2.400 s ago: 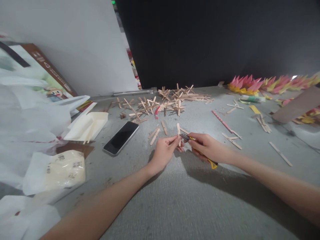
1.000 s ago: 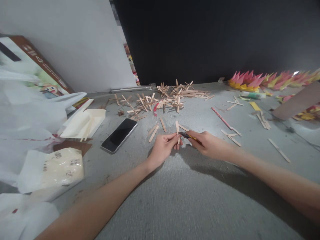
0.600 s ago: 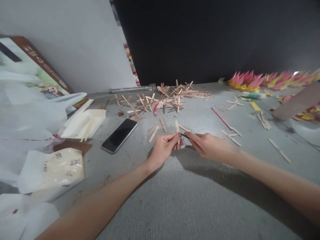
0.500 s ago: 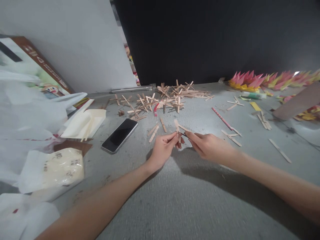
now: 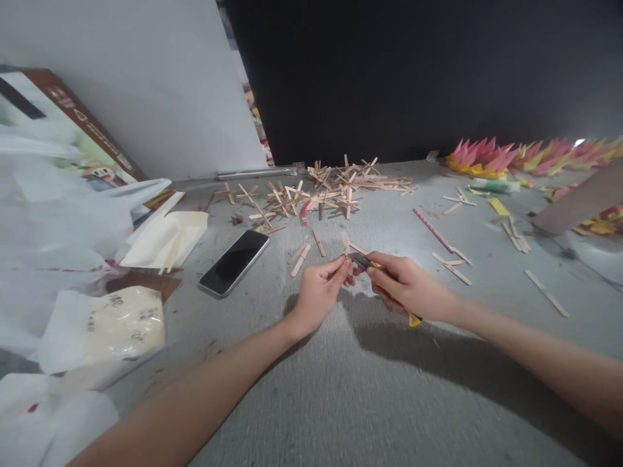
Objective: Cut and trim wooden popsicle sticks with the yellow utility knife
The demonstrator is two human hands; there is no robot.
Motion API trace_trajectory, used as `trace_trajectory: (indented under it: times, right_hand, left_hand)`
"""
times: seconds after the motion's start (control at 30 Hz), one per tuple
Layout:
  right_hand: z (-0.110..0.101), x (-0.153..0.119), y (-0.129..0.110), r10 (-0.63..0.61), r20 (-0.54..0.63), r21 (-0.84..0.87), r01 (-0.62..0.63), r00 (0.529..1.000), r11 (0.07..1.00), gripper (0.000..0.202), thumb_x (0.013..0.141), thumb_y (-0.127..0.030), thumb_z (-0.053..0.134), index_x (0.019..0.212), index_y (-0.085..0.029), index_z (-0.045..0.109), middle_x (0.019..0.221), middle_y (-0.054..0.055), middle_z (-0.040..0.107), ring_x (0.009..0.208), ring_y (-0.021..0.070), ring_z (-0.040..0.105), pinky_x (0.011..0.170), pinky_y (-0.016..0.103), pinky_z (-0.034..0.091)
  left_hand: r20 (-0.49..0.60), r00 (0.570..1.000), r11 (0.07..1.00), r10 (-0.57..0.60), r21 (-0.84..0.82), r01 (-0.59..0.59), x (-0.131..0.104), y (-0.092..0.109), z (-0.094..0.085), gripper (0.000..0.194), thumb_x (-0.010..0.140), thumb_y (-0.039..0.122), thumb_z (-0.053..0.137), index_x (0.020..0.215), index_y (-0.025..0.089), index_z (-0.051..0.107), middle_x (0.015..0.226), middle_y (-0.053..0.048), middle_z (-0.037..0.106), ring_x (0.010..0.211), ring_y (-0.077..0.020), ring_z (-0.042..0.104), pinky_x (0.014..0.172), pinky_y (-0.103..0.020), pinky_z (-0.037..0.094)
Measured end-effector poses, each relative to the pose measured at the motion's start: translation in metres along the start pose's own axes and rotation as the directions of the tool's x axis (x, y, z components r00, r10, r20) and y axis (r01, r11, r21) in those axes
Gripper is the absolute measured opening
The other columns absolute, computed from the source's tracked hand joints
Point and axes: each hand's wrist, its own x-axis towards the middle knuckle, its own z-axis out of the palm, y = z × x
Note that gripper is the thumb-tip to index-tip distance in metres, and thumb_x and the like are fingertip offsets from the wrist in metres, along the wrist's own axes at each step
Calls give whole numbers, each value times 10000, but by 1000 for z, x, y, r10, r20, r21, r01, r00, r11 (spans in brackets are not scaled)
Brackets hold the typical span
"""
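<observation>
My left hand [image 5: 318, 288] is closed in a pinch on wooden craft sticks [image 5: 345, 241] that seem to cross at the fingertips. How they are joined is hidden by the fingers. In my right hand [image 5: 406, 285] are what look like pliers [image 5: 360, 261], with a dark head and yellow-and-black handles. Their tip meets the sticks right beside my left fingertips. Just beyond my hands, a loose stick [image 5: 318, 242] and a crossed pair [image 5: 300, 258] lie on the grey table.
A heap of crossed sticks [image 5: 341, 188] spreads along the back. A phone [image 5: 234, 263] lies to the left, near plastic bags [image 5: 58, 214] and a wrapped packet [image 5: 124, 321]. On the right are a red-patterned pencil-like stick [image 5: 433, 231], loose sticks [image 5: 546, 293] and pink-yellow paper decorations [image 5: 481, 159].
My right hand has turned, so the tool's wide dark head and yellow handles now show. My left hand keeps its pinch on the sticks at nearly the same spot.
</observation>
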Motion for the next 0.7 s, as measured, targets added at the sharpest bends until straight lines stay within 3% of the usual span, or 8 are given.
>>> trace_trajectory:
  times: [0.17, 0.33, 0.4, 0.53, 0.63, 0.7]
  right_hand:
    - [5, 2, 6, -56, -50, -43, 54, 997, 998, 216, 1064, -407, 439, 969, -229, 516, 554, -88, 439, 396, 84, 401, 400, 214, 306]
    - [1, 6, 12, 10, 79, 232, -29, 997, 972, 287, 1068, -506, 411, 1046, -239, 513, 610, -96, 413, 370, 77, 371, 361, 211, 339]
    - [-1, 8, 13, 21, 74, 297, -42, 997, 954, 296, 1052, -528, 442, 1050, -239, 507, 632, -96, 417, 374, 72, 368, 361, 212, 352]
    - [-3, 8, 10, 6, -111, 232, 20, 994, 973, 297, 1030, -532, 484, 1064, -238, 514, 622, -97, 410, 390, 77, 370, 384, 221, 330]
    - [-6, 7, 5, -80, -344, 9, 89, 936, 996, 357, 986, -527, 592, 1181, -231, 553, 641, -85, 431, 473, 94, 407, 453, 236, 340]
    - [-9, 7, 3, -136, -416, -119, 95, 899, 988, 438, 952, -530, 655, 1259, -231, 562, 675, -69, 468, 536, 109, 431, 508, 252, 353]
  left_hand:
    - [-4, 1000, 999, 7, 43, -7, 0, -1, 0, 408, 994, 473, 599, 734, 167, 671, 690, -15, 661, 686, -148, 614, 686, -255, 480]
    - [35, 999, 1000, -3, -27, 4, 3, -2, 0, 390, 998, 474, 592, 767, 174, 685, 716, -15, 673, 682, -142, 622, 694, -261, 502]
    - [24, 999, 997, -30, -72, 32, 4, -3, 0, 370, 982, 479, 616, 798, 172, 707, 744, -29, 696, 687, -147, 641, 695, -268, 518]
    - [3, 997, 990, -76, -121, 76, 5, -4, 1, 302, 931, 451, 695, 870, 160, 751, 799, -54, 735, 679, -145, 653, 673, -265, 526]
    - [31, 995, 988, -94, -124, 98, 3, -6, 2, 262, 908, 419, 724, 892, 161, 763, 815, -57, 746, 691, -145, 656, 678, -263, 526]
    - [50, 994, 989, -97, -108, 102, 2, -7, 1, 254, 909, 414, 725, 931, 165, 770, 816, -56, 746, 696, -149, 654, 684, -267, 526]
